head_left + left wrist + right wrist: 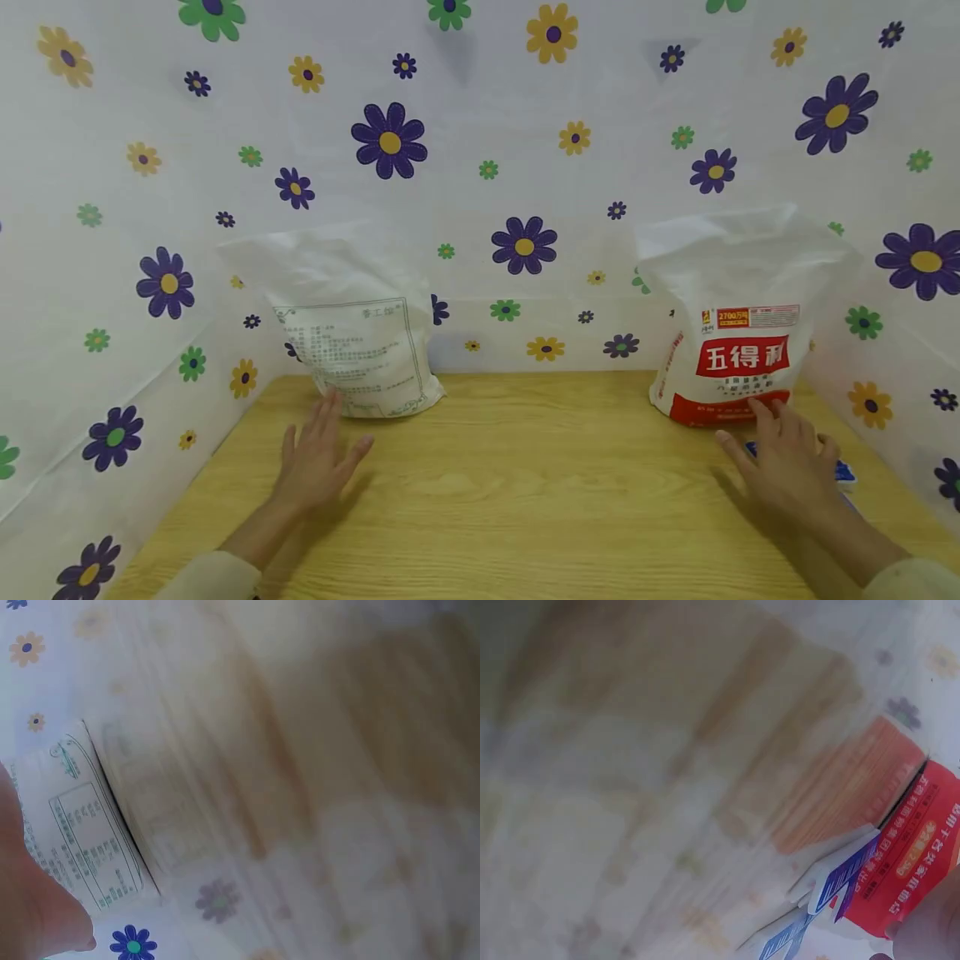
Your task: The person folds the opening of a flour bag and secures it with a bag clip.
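Toward the back left of the table stands a white bag (352, 350) with a printed text panel; its upper part leans left. My left hand (315, 462) is just in front of it, fingers extended and thumb spread, holding nothing; whether the fingertips touch the bag I cannot tell. At the back right a white and red flour bag (738, 292) stands upright. Before its lower edge is my right hand (787, 467), fingers loosely bent and holding nothing visible. Blue and white packets (844, 870) lie beside that bag, partly hidden by the right hand in the head view.
The wooden tabletop (510, 483) has a glossy surface that reflects the bags in both wrist views. A white sheet (465, 192) with printed flowers hangs behind the table and along both sides, close to the bags.
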Demonstrator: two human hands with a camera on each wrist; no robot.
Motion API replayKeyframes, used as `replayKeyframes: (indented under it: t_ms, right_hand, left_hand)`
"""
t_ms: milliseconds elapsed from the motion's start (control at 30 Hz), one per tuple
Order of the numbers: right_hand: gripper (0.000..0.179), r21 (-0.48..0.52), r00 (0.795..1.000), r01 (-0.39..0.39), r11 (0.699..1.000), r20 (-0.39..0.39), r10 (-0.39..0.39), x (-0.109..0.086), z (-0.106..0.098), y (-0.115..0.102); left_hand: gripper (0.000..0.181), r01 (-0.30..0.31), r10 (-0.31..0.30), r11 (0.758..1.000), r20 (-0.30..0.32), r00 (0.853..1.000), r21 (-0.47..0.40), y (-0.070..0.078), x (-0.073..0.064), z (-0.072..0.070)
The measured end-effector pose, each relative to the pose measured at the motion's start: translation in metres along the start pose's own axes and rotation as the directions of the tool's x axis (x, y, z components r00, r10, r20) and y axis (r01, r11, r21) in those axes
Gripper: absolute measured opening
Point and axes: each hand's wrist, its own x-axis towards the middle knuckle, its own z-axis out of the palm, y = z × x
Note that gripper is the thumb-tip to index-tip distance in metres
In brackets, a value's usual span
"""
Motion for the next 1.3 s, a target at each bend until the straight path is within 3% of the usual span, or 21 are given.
replayKeyframes:
  t_ms: [267,467,633,833,1300]
  right_hand:
    - [0.091,0.021,0.998,-0.031,0.999,-0.05,0.032,0.006,-0.004,0.004]
    - [0.09,0.018,0.997,-0.054,0.998,-0.062,0.055,0.009,-0.006,0.011]
    - [0.092,0.012,0.997,-0.067,0.998,-0.047,0.068,0.009,-0.003,0.017]
    - [0.09,0.011,0.994,-0.067,0.998,-0.083,0.068,0.015,-0.008,0.021]
    - [0.086,0.014,0.988,-0.077,0.997,-0.131,0.079,0.026,-0.02,0.025]
  left_hand:
    - [0.086,-0.025,0.027,0.998,-0.039,0.999,0.05,0.013,0.001,0.009]
    - [0.086,-0.029,0.037,0.997,-0.106,0.994,0.074,0.026,0.003,0.018]
    - [0.087,-0.06,0.073,0.995,-0.159,0.985,0.081,0.034,0.005,0.022]
    - [0.086,-0.104,0.123,0.99,-0.238,0.963,0.093,0.045,0.015,0.024]
    - [0.086,-0.113,0.125,0.992,-0.273,0.954,0.061,0.061,0.021,0.03]
